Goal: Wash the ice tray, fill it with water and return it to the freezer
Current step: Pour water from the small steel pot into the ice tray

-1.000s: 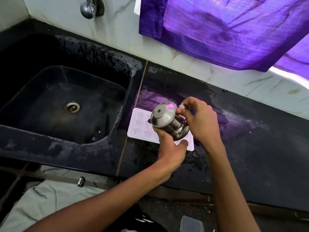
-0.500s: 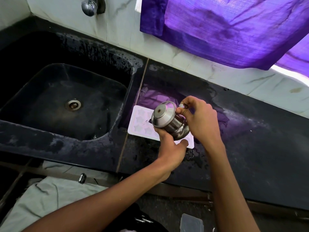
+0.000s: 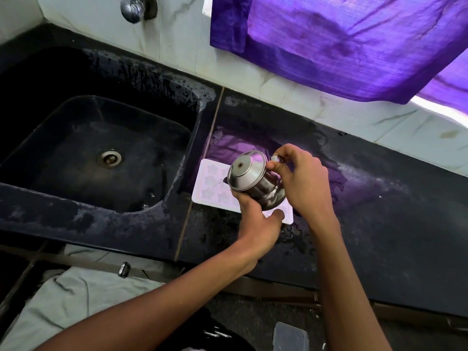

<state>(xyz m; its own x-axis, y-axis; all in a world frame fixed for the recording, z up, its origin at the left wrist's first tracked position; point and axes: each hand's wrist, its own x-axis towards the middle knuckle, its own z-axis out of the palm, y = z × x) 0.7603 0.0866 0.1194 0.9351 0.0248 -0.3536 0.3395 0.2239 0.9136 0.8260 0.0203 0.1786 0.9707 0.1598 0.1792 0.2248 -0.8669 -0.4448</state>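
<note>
both hands [image 3: 255,221] [image 3: 305,183] grip a tilted steel pot [image 3: 255,182], hiding half the ice tray [image 3: 210,183]

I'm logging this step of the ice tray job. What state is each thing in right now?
Ice tray: flat on the counter, under the pot.
Steel pot: tipped sideways over the tray, held in both hands.
Left hand: grips the pot's underside.
Right hand: pinches the pot's rim.
Tap: no water running.
</note>
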